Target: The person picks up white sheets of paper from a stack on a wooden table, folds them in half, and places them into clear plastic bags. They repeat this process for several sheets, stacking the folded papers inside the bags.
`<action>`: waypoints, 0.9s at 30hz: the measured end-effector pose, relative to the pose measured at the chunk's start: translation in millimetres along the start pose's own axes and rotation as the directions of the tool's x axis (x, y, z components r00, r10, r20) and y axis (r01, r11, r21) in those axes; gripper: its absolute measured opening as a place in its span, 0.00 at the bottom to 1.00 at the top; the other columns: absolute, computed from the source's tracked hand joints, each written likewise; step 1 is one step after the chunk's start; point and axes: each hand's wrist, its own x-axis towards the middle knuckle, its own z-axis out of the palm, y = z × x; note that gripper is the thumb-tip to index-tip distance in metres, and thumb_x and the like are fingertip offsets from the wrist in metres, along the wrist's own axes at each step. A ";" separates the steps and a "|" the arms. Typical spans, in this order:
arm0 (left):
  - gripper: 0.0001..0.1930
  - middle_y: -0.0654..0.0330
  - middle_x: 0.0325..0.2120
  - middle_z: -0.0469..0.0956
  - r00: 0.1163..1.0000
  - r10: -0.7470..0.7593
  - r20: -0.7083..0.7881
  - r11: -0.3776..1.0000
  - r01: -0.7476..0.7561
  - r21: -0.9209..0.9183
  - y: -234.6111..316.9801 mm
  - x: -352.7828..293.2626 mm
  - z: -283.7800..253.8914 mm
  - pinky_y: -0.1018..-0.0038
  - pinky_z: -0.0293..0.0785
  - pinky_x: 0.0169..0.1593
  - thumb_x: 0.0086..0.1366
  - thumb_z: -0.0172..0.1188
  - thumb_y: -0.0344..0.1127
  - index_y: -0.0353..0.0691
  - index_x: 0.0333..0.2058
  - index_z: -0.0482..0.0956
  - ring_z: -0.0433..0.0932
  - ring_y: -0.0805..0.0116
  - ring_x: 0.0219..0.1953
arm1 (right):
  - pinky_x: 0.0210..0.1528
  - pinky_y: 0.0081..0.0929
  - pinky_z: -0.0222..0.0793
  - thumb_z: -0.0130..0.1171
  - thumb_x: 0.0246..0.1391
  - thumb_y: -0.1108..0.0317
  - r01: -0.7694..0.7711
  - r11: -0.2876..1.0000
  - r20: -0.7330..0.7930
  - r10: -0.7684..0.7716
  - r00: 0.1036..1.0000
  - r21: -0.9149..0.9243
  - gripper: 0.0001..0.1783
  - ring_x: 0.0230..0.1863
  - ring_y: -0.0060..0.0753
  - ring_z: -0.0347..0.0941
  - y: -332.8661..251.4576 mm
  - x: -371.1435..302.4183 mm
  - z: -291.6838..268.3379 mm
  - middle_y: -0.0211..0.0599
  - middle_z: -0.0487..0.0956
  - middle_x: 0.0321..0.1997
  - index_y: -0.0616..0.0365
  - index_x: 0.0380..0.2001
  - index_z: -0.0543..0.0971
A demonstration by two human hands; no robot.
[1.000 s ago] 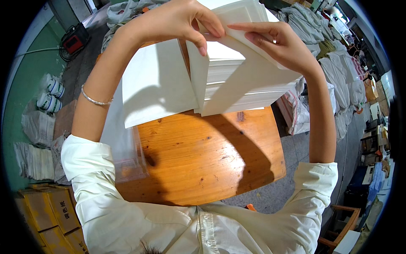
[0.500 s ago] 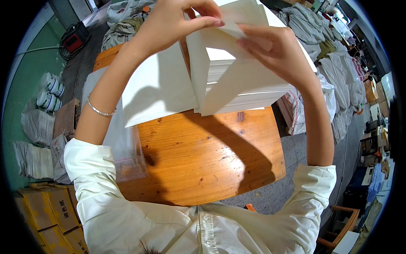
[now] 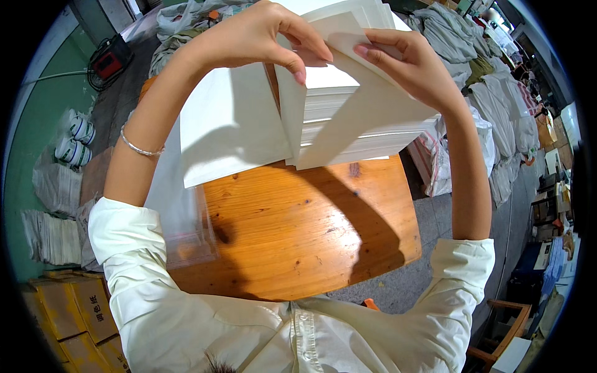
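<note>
At the left corner of the paper stack point(image 3: 367, 118), the left hand point(image 3: 267, 38) is curving loosely, thumb apart from fingertips; the stack is standing on a wooden table point(image 3: 280, 205). Above the stack's top, the right hand point(image 3: 418, 69) is pinching a sheet point(image 3: 344, 34), probably light, limp, easily creased, best taken by its edge.

Below both the left hand point(image 3: 270, 37) and the right hand point(image 3: 411, 65), a tall white rectangular paper stack point(image 3: 348, 127) stands on a brown wooden table point(image 3: 298, 217). Beside the stack, on the left hand's side, lies a flat white rectangular paper piece point(image 3: 233, 133). A clear flat plastic bag point(image 3: 183, 227) lies nearer the body than the left hand (the left arm partly covers it). White cylindrical tubs point(image 3: 81, 129) sit well left of the left hand; heaped grey cloth point(image 3: 507, 115) lies right of the right hand.
</note>
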 end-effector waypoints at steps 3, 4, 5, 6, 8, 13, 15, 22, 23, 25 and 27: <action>0.17 0.57 0.33 0.82 0.999 -0.047 0.005 0.999 0.047 -0.006 -2.6 0.4 -0.6 0.80 0.74 0.39 0.47 0.67 0.27 0.37 0.40 0.81 0.79 0.76 0.34 | 0.35 0.16 0.70 0.55 0.57 0.62 -0.013 1.000 0.022 0.012 1.000 0.014 0.18 0.32 0.14 0.71 4.0 1.8 -0.4 0.29 0.79 0.33 0.63 0.45 0.77; 0.17 0.57 0.32 0.82 0.999 -0.048 -0.004 0.999 0.048 -0.007 -3.5 0.4 -0.1 0.80 0.74 0.39 0.47 0.67 0.27 0.36 0.39 0.81 0.79 0.76 0.34 | 0.35 0.16 0.70 0.55 0.57 0.61 -0.015 1.000 0.022 0.015 1.000 0.021 0.18 0.32 0.14 0.71 4.6 1.8 -0.1 0.30 0.79 0.33 0.63 0.45 0.77; 0.17 0.57 0.33 0.82 0.998 -0.056 -0.005 0.998 0.055 -0.034 -4.9 0.5 -0.2 0.80 0.74 0.40 0.48 0.67 0.26 0.36 0.39 0.81 0.79 0.76 0.35 | 0.35 0.16 0.70 0.56 0.57 0.61 -0.017 0.999 0.021 0.017 1.000 0.027 0.18 0.32 0.14 0.71 5.3 1.9 0.2 0.30 0.79 0.33 0.63 0.45 0.77; 0.16 0.57 0.33 0.82 0.998 -0.063 -0.006 0.996 0.062 -0.061 -6.9 0.6 -0.4 0.80 0.74 0.40 0.48 0.66 0.25 0.36 0.39 0.81 0.78 0.76 0.35 | 0.35 0.16 0.70 0.56 0.57 0.61 -0.013 1.000 0.019 0.013 1.000 0.016 0.18 0.32 0.14 0.71 7.0 1.5 0.7 0.30 0.79 0.33 0.63 0.45 0.77; 0.16 0.56 0.33 0.81 0.997 -0.082 -0.016 0.991 0.079 -0.110 -7.8 0.5 0.5 0.80 0.74 0.41 0.49 0.66 0.24 0.35 0.39 0.81 0.78 0.75 0.35 | 0.35 0.16 0.70 0.56 0.57 0.60 -0.005 1.000 0.015 0.005 1.000 -0.007 0.19 0.32 0.14 0.71 10.1 0.5 1.4 0.30 0.79 0.33 0.63 0.45 0.77; 0.15 0.56 0.33 0.81 0.993 -0.117 -0.023 0.979 0.112 -0.170 -8.0 0.8 1.9 0.80 0.74 0.41 0.51 0.64 0.23 0.33 0.40 0.80 0.78 0.75 0.34 | 0.35 0.17 0.70 0.56 0.57 0.59 -0.057 0.997 0.051 0.054 0.997 0.053 0.19 0.32 0.15 0.72 6.9 0.8 -0.3 0.30 0.79 0.33 0.62 0.45 0.77; 0.13 0.57 0.32 0.81 0.992 -0.121 -0.035 0.969 0.110 -0.221 -11.7 3.0 1.5 0.80 0.74 0.40 0.52 0.64 0.24 0.32 0.38 0.80 0.78 0.75 0.34 | 0.36 0.18 0.71 0.56 0.56 0.59 -0.063 0.997 0.052 0.060 0.997 0.053 0.19 0.32 0.17 0.73 3.9 -0.6 0.3 0.32 0.79 0.34 0.61 0.45 0.78; 0.07 0.61 0.28 0.81 0.914 0.071 -0.400 0.997 -0.079 -0.004 -20.1 -2.2 15.4 0.80 0.73 0.38 0.54 0.63 0.27 0.32 0.32 0.81 0.77 0.77 0.32 | 0.30 0.23 0.71 0.61 0.51 0.57 0.122 0.967 -0.007 -0.126 0.992 -0.223 0.18 0.24 0.30 0.77 -22.4 -3.7 10.8 0.43 0.80 0.23 0.59 0.41 0.80; 0.08 0.61 0.28 0.81 0.876 0.129 -0.465 0.990 -0.088 0.109 -19.0 -5.4 17.7 0.80 0.73 0.38 0.53 0.64 0.27 0.32 0.32 0.81 0.77 0.76 0.32 | 0.29 0.23 0.71 0.61 0.50 0.58 0.150 0.951 0.002 -0.155 0.988 -0.271 0.18 0.23 0.31 0.77 -24.3 -2.7 12.6 0.44 0.80 0.22 0.59 0.40 0.80; 0.09 0.61 0.29 0.81 0.783 0.272 -0.560 0.940 -0.091 0.329 -5.4 -9.8 23.1 0.80 0.72 0.38 0.52 0.65 0.26 0.33 0.34 0.82 0.77 0.76 0.32 | 0.30 0.24 0.71 0.61 0.50 0.61 0.092 0.973 -0.084 -0.112 0.990 -0.210 0.16 0.24 0.34 0.77 -20.1 -4.3 13.6 0.46 0.79 0.24 0.60 0.39 0.80; 0.15 0.60 0.35 0.78 0.862 0.174 -0.477 0.969 -0.063 0.239 -14.9 -19.4 19.5 0.75 0.72 0.47 0.45 0.68 0.28 0.36 0.35 0.81 0.75 0.70 0.40 | 0.31 0.24 0.72 0.60 0.51 0.62 0.061 0.990 -0.147 -0.081 0.986 -0.131 0.16 0.25 0.31 0.78 -9.6 -3.7 14.3 0.45 0.80 0.26 0.62 0.39 0.80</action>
